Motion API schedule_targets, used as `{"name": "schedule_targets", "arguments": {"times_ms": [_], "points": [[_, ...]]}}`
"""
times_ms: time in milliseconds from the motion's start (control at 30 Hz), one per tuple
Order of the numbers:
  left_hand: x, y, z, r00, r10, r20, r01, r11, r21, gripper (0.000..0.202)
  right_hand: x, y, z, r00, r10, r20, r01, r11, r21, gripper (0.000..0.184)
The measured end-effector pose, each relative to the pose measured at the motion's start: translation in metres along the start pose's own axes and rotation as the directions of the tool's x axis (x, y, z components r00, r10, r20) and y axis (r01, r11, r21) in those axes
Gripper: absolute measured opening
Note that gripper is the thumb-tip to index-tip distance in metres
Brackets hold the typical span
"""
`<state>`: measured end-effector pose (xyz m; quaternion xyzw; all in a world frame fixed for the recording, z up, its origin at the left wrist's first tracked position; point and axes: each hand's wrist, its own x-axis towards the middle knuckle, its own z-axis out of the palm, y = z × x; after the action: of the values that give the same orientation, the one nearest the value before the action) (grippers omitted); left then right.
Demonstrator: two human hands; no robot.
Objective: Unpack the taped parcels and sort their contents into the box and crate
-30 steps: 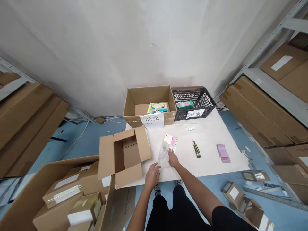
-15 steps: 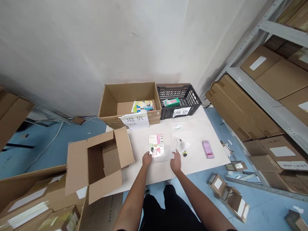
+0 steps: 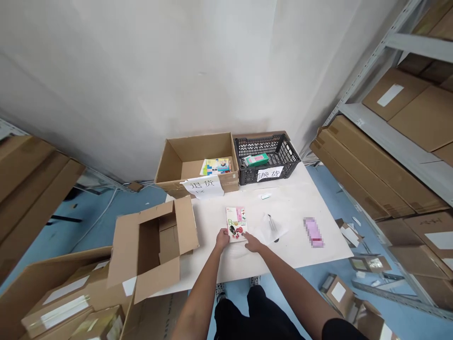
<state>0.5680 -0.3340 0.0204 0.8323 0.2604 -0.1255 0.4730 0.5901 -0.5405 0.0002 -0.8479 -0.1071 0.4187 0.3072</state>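
Note:
A thin book (image 3: 236, 218) with a white and pink cover and a red and green picture is between my hands over the white table. My left hand (image 3: 222, 240) grips its lower left edge, thumb on the cover. My right hand (image 3: 253, 243) holds the lower right corner, with its other fingers hidden. I cannot tell whether the book is fully off the table. Right of it lies a crumpled clear plastic wrapper (image 3: 279, 231) with a slim grey item (image 3: 271, 222). A small dark object (image 3: 276, 240) shows partly at the wrapper's edge.
At the back stand a cardboard box (image 3: 173, 165) with booklets (image 3: 215, 166) and a black crate (image 3: 244, 177) with a green box (image 3: 256, 159). An open carton (image 3: 123, 245) is on the left, a pixelated pink item (image 3: 314, 232) on the right. Shelving (image 3: 375, 127) borders the right side.
My right hand has moved left from the wrapper onto the book's lower right corner. The wrapper has shifted and now covers most of the small dark object. The view has shifted slightly.

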Motion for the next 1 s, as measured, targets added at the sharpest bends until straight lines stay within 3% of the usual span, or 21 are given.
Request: {"name": "schedule_targets", "arguments": {"times_ms": [100, 233, 333, 467, 633, 700, 800, 867, 1000], "points": [[-0.017, 0.023, -0.008, 0.997, 0.062, 0.041, -0.058, 0.995, -0.077, 0.033, -0.013, -0.001, -0.027, 0.982, 0.082, -0.171, -0.033, 0.963, 0.269, 0.077], [-0.041, 0.049, -0.038, 0.972, 0.198, 0.127, -0.158, 0.95, -0.271, 0.035, -0.037, -0.011, -0.077, 0.975, 0.14, -0.173, -0.019, 0.826, 0.563, 0.078], [-0.06, 0.072, -0.068, 0.924, 0.339, 0.176, -0.224, 0.855, -0.469, 0.046, -0.061, -0.031, -0.117, 0.981, -0.008, -0.196, 0.14, 0.728, 0.672, 0.072], [-0.081, 0.112, -0.106, 0.888, 0.442, 0.127, -0.31, 0.78, -0.544, 0.063, -0.101, -0.07, -0.164, 0.902, -0.235, -0.363, 0.429, 0.588, 0.685, 0.059], [-0.097, 0.153, -0.136, 0.851, 0.516, 0.101, -0.361, 0.712, -0.602, 0.074, -0.144, -0.106, -0.201, 0.834, -0.444, -0.328, 0.532, 0.488, 0.692, 0.061], [-0.102, 0.164, -0.141, 0.848, 0.525, 0.076, -0.391, 0.715, -0.579, 0.072, -0.155, -0.115, -0.207, 0.815, -0.477, -0.33, 0.551, 0.46, 0.696, 0.059], [-0.112, 0.186, -0.135, 0.846, 0.516, -0.137, -0.516, 0.724, -0.457, 0.062, -0.169, -0.127, -0.21, 0.76, -0.501, -0.414, 0.631, 0.417, 0.654, 0.048], [-0.121, 0.206, -0.123, 0.802, 0.537, -0.262, -0.598, 0.713, -0.366, 0.054, -0.177, -0.137, -0.206, 0.684, -0.534, -0.497, 0.724, 0.411, 0.554, 0.038], [-0.137, 0.245, -0.09, 0.735, 0.654, -0.179, -0.656, 0.622, -0.427, 0.063, -0.186, -0.16, -0.187, 0.479, -0.642, -0.598, 0.861, 0.475, 0.18, 0.033]]}}
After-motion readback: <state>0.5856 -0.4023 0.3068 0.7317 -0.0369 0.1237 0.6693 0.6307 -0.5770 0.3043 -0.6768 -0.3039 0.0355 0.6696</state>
